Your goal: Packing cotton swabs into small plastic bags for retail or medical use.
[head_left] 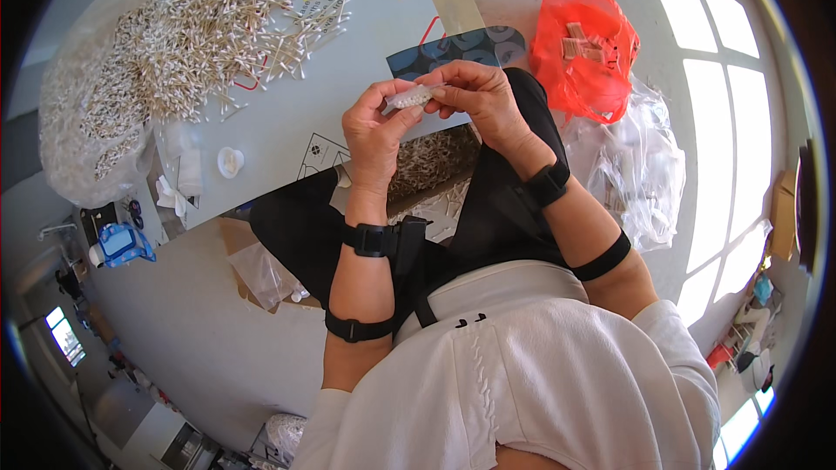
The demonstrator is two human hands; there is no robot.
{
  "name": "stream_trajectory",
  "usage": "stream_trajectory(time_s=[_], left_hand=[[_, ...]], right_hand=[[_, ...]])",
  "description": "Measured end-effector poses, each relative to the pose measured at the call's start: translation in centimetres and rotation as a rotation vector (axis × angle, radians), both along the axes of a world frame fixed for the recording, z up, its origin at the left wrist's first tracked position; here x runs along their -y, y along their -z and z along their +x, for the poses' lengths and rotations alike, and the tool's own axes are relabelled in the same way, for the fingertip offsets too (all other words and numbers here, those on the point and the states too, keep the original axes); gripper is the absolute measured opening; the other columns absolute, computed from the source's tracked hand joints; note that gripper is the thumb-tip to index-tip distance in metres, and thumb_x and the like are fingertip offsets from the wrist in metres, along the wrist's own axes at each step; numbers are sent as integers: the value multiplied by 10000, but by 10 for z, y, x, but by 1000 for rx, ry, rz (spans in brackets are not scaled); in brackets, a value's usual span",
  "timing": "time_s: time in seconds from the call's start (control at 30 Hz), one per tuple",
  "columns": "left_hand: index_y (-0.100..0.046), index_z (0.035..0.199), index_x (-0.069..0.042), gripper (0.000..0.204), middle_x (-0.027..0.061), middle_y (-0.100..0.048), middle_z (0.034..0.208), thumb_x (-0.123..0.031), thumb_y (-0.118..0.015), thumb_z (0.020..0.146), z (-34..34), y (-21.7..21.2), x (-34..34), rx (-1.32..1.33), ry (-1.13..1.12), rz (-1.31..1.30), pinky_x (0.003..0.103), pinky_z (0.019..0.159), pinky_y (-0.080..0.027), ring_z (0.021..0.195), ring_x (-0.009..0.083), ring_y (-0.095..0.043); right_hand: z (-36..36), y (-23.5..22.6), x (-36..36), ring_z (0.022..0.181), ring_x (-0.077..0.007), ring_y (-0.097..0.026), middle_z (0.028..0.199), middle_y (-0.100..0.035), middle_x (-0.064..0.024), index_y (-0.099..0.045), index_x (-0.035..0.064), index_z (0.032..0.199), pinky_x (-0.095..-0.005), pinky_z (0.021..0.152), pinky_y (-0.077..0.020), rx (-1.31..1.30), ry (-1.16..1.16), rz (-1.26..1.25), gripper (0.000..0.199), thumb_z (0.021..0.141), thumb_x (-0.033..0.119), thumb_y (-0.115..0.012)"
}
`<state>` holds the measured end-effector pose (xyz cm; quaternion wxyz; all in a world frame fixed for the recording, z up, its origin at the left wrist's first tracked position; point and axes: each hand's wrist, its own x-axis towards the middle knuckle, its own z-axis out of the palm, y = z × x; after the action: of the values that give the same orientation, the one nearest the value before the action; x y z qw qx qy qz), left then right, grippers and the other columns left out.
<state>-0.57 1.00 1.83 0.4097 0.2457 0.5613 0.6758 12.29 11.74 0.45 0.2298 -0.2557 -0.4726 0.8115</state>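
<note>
White sleeves [540, 383] (nearest); swab pile [200, 35], orange bag [582, 43] beyond.

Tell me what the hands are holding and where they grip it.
A small clear plastic packet of white swabs, pinched at its ends: left hand on the left end, right hand on the right.

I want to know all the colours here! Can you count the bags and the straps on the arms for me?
Orange plastic bag: 1
Clear plastic bags beside it: a crumpled heap, cannot tell how many
Small clear packet held by left hand and right hand: 1
Black arm straps: 4, two on each forearm
Total countable: 6
</note>
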Motion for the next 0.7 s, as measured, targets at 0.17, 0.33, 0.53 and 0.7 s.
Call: stream_trajectory(time_s=[0.17,0.33,0.53,0.7], left_hand=[[-653,931,10,133,57,-637,933,43,-659,802,-2,4,1,-128,-10,14,234,667,-514,766,105,-593],[-627,857,11,74,52,-605,926,53,-650,801,-3,8,4,-311,-20,38,220,652,-493,733,90,-570],[-610,824,11,31,70,-585,960,27,-636,830,0,7,9,-330,12,27,251,687,-499,764,114,-560],[-609,830,13,28,69,-600,942,32,-630,831,-1,7,12,-283,18,16,254,696,-502,759,118,-571]], right_hand=[[2,1,-1,715,-78,-617,916,-680,-48,-681,13,960,-199,623,-474,52,13,119,120,848,26,-640],[3,2,0,716,-73,-602,917,-678,-40,-678,11,925,-200,606,-456,43,5,165,89,843,23,-645],[4,-3,7,678,-62,-579,828,-666,-13,-672,21,876,-205,596,-450,49,33,175,53,840,59,-664],[5,-5,7,669,-59,-571,803,-661,-18,-665,14,875,-204,587,-442,83,39,156,69,831,67,-676]])
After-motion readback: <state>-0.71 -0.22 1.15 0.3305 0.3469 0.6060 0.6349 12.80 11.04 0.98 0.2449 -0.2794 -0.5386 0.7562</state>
